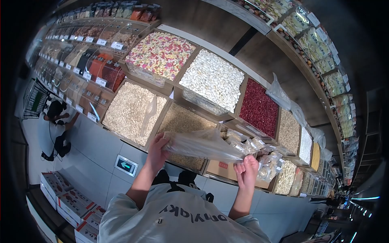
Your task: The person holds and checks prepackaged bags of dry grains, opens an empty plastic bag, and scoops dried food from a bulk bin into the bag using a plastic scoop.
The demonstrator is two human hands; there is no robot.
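While the left hand [157, 150] grips one end of a clear plastic bag [202, 145], the right hand [246, 167] pinches the other, its fingers curled. The bag stretches between them, above a bin of small brown grains [182, 117]. To the left of that bin lie pale flakes [129, 109] with a clear scoop [149, 115] on them; beyond are white beans [212, 79], with dark red beans [258, 107] to their right. Farther left, another person [52, 129] is beside the clear-fronted bins [77, 87].
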